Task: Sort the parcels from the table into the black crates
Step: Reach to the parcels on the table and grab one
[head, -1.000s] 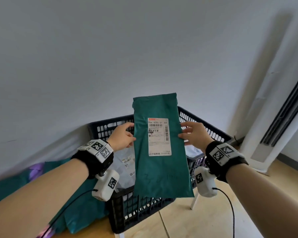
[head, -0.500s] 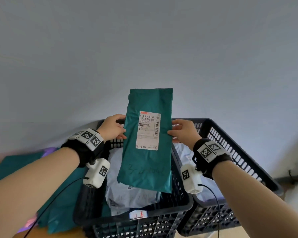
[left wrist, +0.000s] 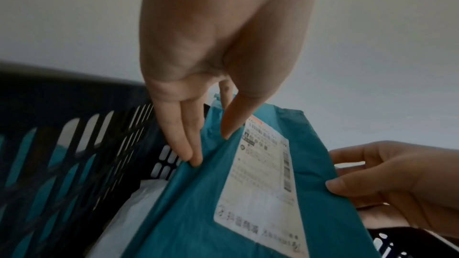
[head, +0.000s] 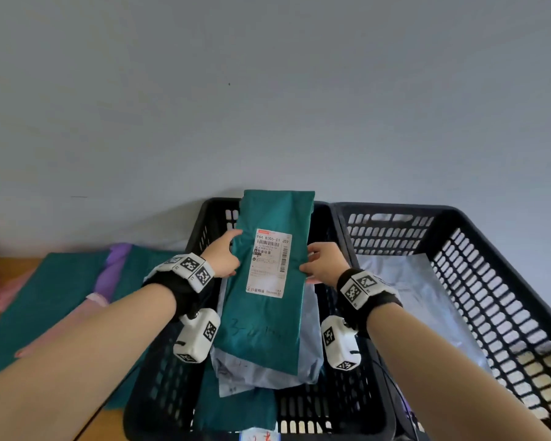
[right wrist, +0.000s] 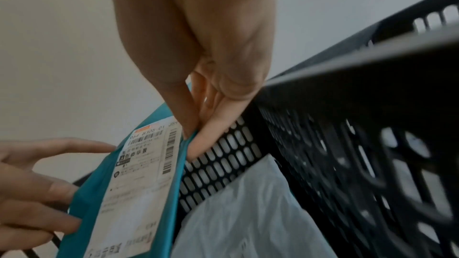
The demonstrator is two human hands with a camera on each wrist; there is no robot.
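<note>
I hold a long teal parcel point(head: 264, 319) with a white shipping label point(head: 269, 262) over the left black crate point(head: 159, 393). My left hand point(head: 225, 257) pinches its left edge, thumb on the front and fingers point(left wrist: 191, 152) behind. My right hand point(head: 322, 264) pinches the right edge in the same way, its fingers point(right wrist: 206, 140) behind the parcel point(right wrist: 129, 199). The parcel point(left wrist: 203, 213) tilts, its lower end over a grey parcel point(head: 306, 354) and a teal one point(head: 236, 405) lying in that crate.
A second black crate point(head: 497, 300) stands right of the first, holding a flat grey parcel point(head: 420, 297). On the wooden table point(head: 102, 424) at left lie teal point(head: 45, 300), purple point(head: 112, 272) and pink parcels. A plain wall rises behind the crates.
The teal parcel has come down from in front of the wall to just over the left crate, both hands still on its edges. My view has swung right and down over the crates.
</note>
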